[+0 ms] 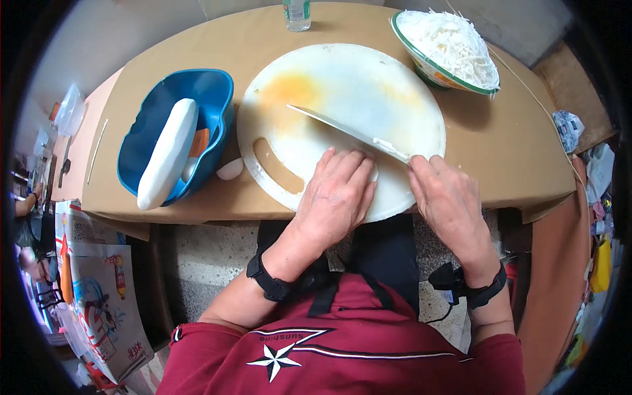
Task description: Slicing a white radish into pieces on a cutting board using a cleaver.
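Note:
My right hand (451, 197) is closed round the handle of a kitchen knife (342, 128), whose blade slants toward the far left over a round white cutting board (342, 66). A few white shreds cling to the blade near the handle. With bent fingers, my left hand (336, 191) presses down on a piece of white radish (374, 174) at the board's near edge, mostly hidden beneath the hand. The blade is just beyond my left fingertips; whether it touches the radish cannot be seen.
A blue basin (145, 105) at the left holds a long peeled white radish (170, 151) and an orange-brown piece (199, 141). A white cut end (230, 170) lies beside it. Far right stands a bowl (421, 59) heaped with white shreds (451, 46). A clear bottle (297, 16) is at the back.

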A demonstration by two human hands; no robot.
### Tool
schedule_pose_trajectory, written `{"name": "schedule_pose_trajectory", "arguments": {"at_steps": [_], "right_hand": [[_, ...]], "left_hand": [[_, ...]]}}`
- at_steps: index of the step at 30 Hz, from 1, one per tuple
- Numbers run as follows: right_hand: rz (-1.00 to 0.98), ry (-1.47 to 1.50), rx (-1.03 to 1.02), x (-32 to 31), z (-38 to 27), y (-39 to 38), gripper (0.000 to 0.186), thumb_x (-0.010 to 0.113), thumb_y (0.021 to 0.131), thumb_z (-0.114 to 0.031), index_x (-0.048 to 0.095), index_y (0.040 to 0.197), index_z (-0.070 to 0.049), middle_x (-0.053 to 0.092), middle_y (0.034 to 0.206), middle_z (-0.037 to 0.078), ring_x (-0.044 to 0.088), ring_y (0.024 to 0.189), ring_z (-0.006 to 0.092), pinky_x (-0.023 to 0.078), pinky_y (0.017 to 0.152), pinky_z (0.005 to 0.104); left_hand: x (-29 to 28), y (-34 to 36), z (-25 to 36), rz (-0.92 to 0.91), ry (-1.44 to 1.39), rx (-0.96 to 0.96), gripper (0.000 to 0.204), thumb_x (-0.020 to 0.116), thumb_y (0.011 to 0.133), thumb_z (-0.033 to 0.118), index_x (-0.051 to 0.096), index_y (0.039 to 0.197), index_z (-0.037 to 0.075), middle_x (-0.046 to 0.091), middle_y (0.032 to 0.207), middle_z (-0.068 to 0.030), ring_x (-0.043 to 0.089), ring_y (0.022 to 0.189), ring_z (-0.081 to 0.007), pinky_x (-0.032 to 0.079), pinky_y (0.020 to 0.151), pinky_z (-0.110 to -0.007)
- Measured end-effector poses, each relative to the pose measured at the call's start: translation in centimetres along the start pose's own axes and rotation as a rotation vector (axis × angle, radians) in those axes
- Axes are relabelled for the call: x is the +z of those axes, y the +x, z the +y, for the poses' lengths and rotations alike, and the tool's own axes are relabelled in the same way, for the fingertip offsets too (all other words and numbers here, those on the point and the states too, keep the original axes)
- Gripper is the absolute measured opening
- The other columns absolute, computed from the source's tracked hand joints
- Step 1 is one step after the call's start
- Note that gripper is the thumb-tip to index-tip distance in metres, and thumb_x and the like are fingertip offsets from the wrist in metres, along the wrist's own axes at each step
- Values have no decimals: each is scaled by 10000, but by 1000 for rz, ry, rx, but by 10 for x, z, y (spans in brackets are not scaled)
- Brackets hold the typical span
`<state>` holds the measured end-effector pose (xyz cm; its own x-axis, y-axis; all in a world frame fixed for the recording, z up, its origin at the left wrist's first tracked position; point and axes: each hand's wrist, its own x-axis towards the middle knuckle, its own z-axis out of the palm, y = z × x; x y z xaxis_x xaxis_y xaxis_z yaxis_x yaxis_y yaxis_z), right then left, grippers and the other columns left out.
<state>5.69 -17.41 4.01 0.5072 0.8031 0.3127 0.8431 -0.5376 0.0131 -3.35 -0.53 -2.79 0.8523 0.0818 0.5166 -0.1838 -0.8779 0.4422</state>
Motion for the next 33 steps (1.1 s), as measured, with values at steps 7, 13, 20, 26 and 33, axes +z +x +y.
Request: {"name": "schedule_pose_trajectory", "arguments": {"at_steps": [7, 13, 20, 26, 33], "right_hand": [[-42, 35, 26, 1, 0, -2, 109, 608, 912, -157, 563, 886, -61, 568, 743, 129, 656, 676, 302, 525, 563, 432], [-53, 42, 32, 1, -3, -3, 102, 605, 912, -154, 560, 891, -66, 550, 732, 122, 649, 677, 298, 520, 564, 431], [6, 32, 13, 6, -2, -5, 95, 598, 908, -149, 554, 891, -67, 569, 741, 139, 650, 681, 328, 519, 582, 450], [58, 83, -25, 14, 2, -7, 93, 571, 918, -145, 555, 902, -54, 590, 744, 160, 662, 682, 353, 528, 592, 464], [74, 64, -32, 16, 4, -11, 109, 553, 918, -147, 570, 911, -39, 627, 754, 200, 673, 678, 373, 546, 600, 469]], "left_hand": [[0, 1, 2, -10, 5, -7, 331, 675, 849, 121, 614, 1157, 15, 600, 1167, -159, 580, 1096, -348, 409, 1026, -521], [-4, 1, 3, 17, -8, -23, 339, 690, 830, 111, 621, 1149, 16, 605, 1160, -164, 573, 1100, -357, 416, 1016, -509], [1, 1, -3, 48, -7, 29, 298, 691, 813, 107, 626, 1085, 5, 602, 1077, -178, 557, 1023, -378, 437, 956, -454], [2, -1, -5, 87, 31, 42, 301, 688, 827, 150, 625, 1082, 2, 604, 1067, -187, 562, 1022, -373, 453, 935, -447], [5, 0, -4, 78, 54, 44, 267, 683, 836, 174, 658, 1047, 12, 632, 1011, -163, 593, 989, -350, 468, 906, -429]]}}
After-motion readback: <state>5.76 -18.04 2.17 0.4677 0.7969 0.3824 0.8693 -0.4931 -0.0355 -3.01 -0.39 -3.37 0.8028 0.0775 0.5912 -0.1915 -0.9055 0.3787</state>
